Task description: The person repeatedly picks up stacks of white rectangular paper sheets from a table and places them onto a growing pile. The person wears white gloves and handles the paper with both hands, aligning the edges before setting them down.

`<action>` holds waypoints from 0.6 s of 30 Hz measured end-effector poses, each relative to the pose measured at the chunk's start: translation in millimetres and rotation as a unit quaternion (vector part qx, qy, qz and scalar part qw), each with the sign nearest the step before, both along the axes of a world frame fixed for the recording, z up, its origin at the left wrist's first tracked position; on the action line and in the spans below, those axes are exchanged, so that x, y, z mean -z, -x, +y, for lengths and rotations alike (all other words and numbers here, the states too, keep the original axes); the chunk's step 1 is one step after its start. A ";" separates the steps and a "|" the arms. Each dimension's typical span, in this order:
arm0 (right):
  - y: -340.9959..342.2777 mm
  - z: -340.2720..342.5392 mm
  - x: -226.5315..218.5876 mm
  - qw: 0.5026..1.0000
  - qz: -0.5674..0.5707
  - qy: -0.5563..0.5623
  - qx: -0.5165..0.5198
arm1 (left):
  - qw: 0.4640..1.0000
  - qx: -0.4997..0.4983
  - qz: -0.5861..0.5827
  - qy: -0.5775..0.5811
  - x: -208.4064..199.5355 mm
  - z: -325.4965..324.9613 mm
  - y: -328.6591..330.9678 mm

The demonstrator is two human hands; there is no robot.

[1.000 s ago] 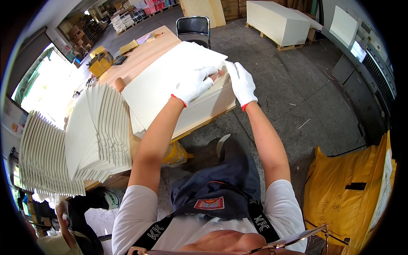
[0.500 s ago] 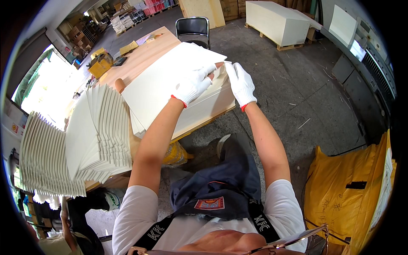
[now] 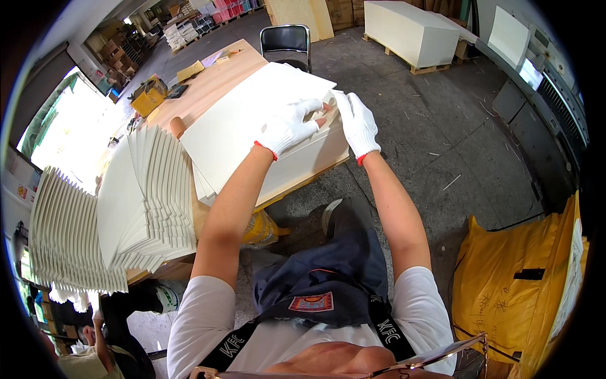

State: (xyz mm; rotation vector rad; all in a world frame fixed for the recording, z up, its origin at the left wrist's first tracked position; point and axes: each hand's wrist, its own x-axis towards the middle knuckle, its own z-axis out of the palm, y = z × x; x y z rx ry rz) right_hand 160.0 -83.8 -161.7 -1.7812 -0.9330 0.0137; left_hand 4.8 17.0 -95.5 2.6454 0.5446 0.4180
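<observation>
A thick stack of large white sheets (image 3: 233, 120) lies on the wooden table. My left hand (image 3: 291, 126), in a white glove with bare fingertips and a red cuff, rests on its top near the right end. Its thumb and forefinger are apart, close to the raised sheet edges (image 3: 329, 119). At the stack's right corner is my right hand (image 3: 357, 125), gloved the same way. Its fingers are pressed together around the lifted edges of the sheets; the palm side is hidden.
Fanned piles of white sheets (image 3: 148, 196) stand at left. Farther along the wooden table (image 3: 243, 60) are a yellow box (image 3: 149, 95) and small items. A black chair (image 3: 286, 44) stands behind. A yellow-wrapped bale (image 3: 505, 284) is at right, another person's arm (image 3: 100, 341) at lower left.
My left thumb and forefinger have spread apart and shifted slightly down along the sheet edges. My right hand stays nearly in place. The other person's hand at lower left has moved.
</observation>
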 end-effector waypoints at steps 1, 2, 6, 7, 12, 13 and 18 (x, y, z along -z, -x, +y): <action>0.0 -0.6 -0.4 1.000 0.005 -0.007 -0.002 | 1.000 0.004 -0.008 0.009 -1.8 -1.9 -0.2; 0.2 -1.6 -1.4 1.000 0.009 -0.014 -0.005 | 1.000 -0.006 -0.003 0.016 -4.3 -4.0 -0.5; 0.7 -2.0 -0.8 1.000 0.003 -0.007 -0.011 | 1.000 0.005 -0.024 -0.003 1.5 1.8 -0.8; 1.3 -1.0 -0.4 1.000 0.002 -0.012 -0.006 | 0.999 0.021 -0.039 -0.019 2.4 2.9 -0.5; 0.1 1.0 3.7 1.000 0.015 -0.018 0.005 | 1.000 0.014 -0.008 -0.025 -0.4 -5.0 1.0; 0.1 1.2 3.8 1.000 0.015 -0.019 0.005 | 0.999 0.013 -0.008 -0.030 -1.9 -6.6 1.7; 0.6 1.7 3.5 0.999 0.022 -0.024 0.004 | 1.000 0.012 -0.012 -0.015 0.6 -1.8 0.6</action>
